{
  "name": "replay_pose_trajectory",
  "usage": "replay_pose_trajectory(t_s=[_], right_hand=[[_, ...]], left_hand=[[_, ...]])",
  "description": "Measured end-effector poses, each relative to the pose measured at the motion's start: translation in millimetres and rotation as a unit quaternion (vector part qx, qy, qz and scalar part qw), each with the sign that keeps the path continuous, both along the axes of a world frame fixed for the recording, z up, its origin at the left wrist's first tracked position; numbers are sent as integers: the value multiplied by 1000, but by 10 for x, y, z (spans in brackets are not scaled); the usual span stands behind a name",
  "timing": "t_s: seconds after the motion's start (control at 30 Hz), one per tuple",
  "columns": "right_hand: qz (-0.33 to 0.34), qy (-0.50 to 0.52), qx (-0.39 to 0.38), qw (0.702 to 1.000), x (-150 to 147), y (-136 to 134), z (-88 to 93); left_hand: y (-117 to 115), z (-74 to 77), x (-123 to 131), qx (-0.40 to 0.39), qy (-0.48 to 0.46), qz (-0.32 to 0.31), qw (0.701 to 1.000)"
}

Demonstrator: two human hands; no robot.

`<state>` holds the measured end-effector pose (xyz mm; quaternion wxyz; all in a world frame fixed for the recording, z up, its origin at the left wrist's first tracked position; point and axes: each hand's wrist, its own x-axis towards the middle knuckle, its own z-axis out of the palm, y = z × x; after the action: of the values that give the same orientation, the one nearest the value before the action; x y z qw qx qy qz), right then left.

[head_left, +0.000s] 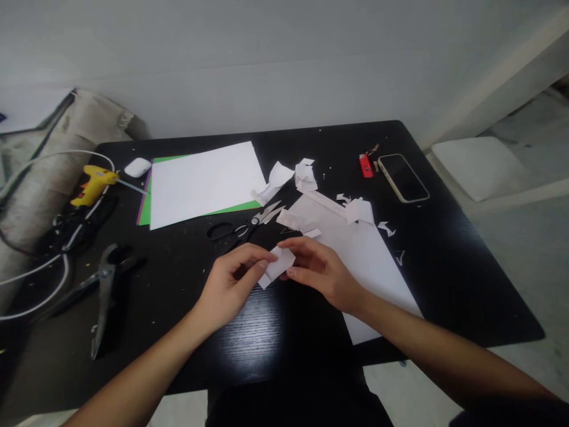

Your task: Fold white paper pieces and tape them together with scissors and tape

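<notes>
Between my two hands, above the black table (178, 320), is a small folded piece of white paper (276, 267). My left hand (233, 279) pinches its left side between thumb and fingers. On the right side, my right hand (324, 270) grips its edge, the fingers partly behind it. Just beyond the hands lie black-handled scissors (253, 220) with their blades slightly apart. A large white sheet (368, 267) lies partly under my right forearm. Cut and folded paper scraps (291, 220) are scattered near its far end.
At the back left, a white sheet (204, 181) covers coloured sheets. A yellow glue gun (94, 184), a white earbud case (137, 167), cables and pliers (106, 279) lie to the left. A red lighter (365, 166) and a phone (403, 178) are at the back right.
</notes>
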<state>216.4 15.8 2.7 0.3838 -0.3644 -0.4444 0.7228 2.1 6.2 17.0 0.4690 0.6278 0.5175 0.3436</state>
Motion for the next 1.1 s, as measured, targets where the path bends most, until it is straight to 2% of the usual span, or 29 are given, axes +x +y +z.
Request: replay_pose_trajectory(t_s=[0.1, 0.23, 0.33, 0.53, 0.8, 0.93, 1.1], right_hand=[[-28, 4, -2, 1000, -15, 2, -27], [-70, -6, -17, 997, -31, 17, -47], [-85, -38, 11, 996, -28, 20, -36], [-69, -117, 68, 988, -12, 4, -4], [-78, -110, 86, 987, -10, -11, -8], [-64, -110, 103, 986, -19, -39, -29], [-77, -104, 77, 989, -17, -21, -38]], left_hand=[[-2, -5, 3, 4, -9, 15, 1000], [-14, -27, 26, -41, -37, 6, 998], [-24, -38, 48, -60, -56, -7, 997], [-30, -47, 58, -61, -67, -20, 996], [-17, -64, 41, -50, -85, -47, 994], [-16, -84, 36, -50, -109, -34, 992], [-15, -90, 29, -58, -136, -53, 988]])
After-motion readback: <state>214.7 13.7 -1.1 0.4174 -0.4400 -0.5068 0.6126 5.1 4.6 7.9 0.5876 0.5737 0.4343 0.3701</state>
